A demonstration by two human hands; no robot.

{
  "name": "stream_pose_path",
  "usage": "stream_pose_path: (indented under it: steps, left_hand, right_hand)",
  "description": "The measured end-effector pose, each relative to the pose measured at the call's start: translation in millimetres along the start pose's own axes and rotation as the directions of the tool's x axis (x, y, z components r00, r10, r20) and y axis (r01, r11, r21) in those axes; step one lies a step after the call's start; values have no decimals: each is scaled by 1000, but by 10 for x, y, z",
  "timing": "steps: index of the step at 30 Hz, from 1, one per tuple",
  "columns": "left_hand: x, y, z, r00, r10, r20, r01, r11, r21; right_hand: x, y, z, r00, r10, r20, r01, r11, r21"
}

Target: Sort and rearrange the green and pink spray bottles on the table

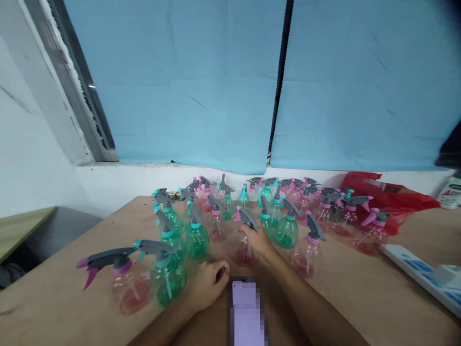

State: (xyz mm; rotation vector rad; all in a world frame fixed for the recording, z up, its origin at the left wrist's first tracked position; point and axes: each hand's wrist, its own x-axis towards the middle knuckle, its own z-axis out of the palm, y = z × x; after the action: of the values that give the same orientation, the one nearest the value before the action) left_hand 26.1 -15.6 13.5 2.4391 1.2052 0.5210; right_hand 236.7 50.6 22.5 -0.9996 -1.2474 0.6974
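Observation:
My right hand (255, 238) is closed round the neck of a clear pink spray bottle (244, 253), just under its grey trigger head. The bottle is upright at the table's middle, with a little pink liquid at its bottom. My left hand (211, 283) rests on the table with its fingers curled in and nothing visible in them. Beside it on the left stands a green spray bottle (168, 281), and farther left a pink spray bottle (131, 288) with a grey and pink head. Between my forearms lies a phone (247, 307), its lit screen partly blurred out.
Several more pink and green spray bottles stand across the wooden table (86, 259). A red plastic bag (396, 199) and a white bottle (450, 192) are at the back right. A blue and white box (421, 274) lies at the right. Blue curtains (187, 86) hang behind.

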Motion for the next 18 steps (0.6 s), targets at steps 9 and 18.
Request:
stream_pose_path:
  steps: [9, 18]
  left_hand:
    - [-1, -22, 20, 1000, -11, 7, 11, 1000, -21]
    - [12, -24, 38, 1000, 8, 7, -8, 1000, -10]
  right_hand:
    - [-50, 29, -40, 994, 44, 100, -54, 993, 101]
    - [-43, -67, -45, 987, -9, 161, -19, 985, 170]
